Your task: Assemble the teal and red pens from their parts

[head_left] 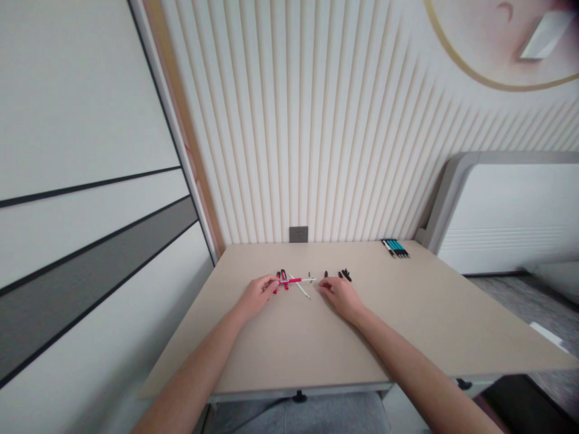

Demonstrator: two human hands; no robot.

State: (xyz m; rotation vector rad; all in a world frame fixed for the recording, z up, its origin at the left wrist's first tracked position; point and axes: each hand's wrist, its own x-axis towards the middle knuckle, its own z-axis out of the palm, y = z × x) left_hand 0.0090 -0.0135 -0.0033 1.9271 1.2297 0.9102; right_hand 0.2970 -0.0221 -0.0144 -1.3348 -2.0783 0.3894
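My left hand (256,296) rests on the beige tabletop (289,343), its fingers pinching the end of a red and white pen (289,280) that lies pointing right. A loose white pen barrel (299,286) lies slanted beneath it, and red and black pen parts (283,278) sit by my left fingertips. My right hand (338,295) rests on the table with curled fingers, holding nothing I can see. Just beyond those fingers lie small black pen parts (344,275).
A row of assembled pens (395,248) with teal and black bodies lies at the table's far right corner. A grey wall socket (298,234) sits above the back edge. A white wardrobe panel (99,181) stands left, and a padded white headboard (502,217) stands right.
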